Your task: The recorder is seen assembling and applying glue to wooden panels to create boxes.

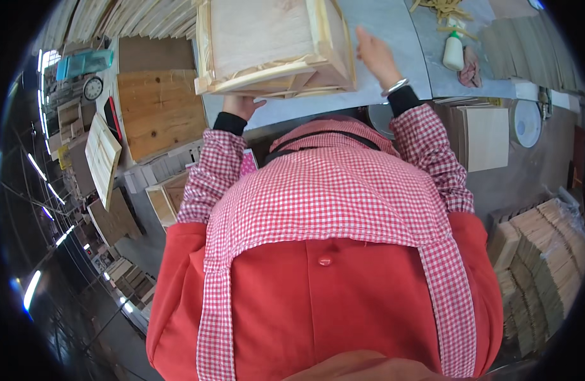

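A pale wooden box (260,38) with a frame of thin strips stands on the grey worktop (394,38) in front of me. At its near left corner is my left hand (241,106), gripping the box from below. The thumb shows and the other fingers are mostly hidden behind the wood. Off the box's right side, my right hand (376,60) is open and holds nothing. Its fingers point up and away from me, apart from the box.
To the right lie a white glue bottle (453,52), a crumpled cloth (470,68) and tan strips (441,7). Stacked thin boards (530,51) stand at the far right. On the left are a brown wooden board (160,114) and a round dial (93,88). Wood stacks (540,254) fill the lower right.
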Motion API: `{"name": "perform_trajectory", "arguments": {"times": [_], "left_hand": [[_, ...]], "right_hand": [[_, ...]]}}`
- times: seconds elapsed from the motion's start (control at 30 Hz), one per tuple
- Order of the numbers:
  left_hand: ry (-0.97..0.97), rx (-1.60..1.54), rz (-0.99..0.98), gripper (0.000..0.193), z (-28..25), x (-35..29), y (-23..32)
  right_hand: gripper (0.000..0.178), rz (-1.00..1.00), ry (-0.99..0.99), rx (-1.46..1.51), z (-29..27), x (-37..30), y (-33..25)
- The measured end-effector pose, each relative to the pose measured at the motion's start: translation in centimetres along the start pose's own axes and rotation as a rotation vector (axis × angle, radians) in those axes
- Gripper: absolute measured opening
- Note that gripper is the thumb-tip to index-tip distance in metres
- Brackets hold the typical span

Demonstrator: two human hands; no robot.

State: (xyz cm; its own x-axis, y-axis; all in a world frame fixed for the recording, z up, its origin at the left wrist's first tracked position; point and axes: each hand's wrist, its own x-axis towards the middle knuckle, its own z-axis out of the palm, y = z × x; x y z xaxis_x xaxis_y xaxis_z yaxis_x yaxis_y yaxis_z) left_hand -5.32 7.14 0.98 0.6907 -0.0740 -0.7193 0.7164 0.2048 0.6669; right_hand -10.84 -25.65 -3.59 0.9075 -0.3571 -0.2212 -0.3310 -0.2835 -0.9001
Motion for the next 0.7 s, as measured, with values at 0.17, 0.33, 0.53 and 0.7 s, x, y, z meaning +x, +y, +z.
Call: {"name": "perform_trajectory", "arguments": {"times": [0.17, 0.33, 0.53, 0.7], "left_hand": [[0.005, 0.059, 0.191, 0.046, -3.1, 3.2, -2.3], [0.119, -0.028, 0.4, 0.027, -3.3, 3.3, -1.8], [0.383, -0.199, 0.657, 0.017, -0.2, 1.6, -0.5], [0.28, 0.677, 0.841, 0.028, -11.0, 9.1, -0.2]], "right_hand": [[0.051, 0.037, -0.074, -0.09, 2.1, -2.8, -2.6], [0.042, -0.033, 0.228, -0.07, 3.7, -3.3, -1.6], [0.04, -0.016, 0.283, -0.071, 2.2, -3.9, -4.0], [0.047, -0.013, 0.147, -0.053, 1.6, -1.8, -2.5]]}}
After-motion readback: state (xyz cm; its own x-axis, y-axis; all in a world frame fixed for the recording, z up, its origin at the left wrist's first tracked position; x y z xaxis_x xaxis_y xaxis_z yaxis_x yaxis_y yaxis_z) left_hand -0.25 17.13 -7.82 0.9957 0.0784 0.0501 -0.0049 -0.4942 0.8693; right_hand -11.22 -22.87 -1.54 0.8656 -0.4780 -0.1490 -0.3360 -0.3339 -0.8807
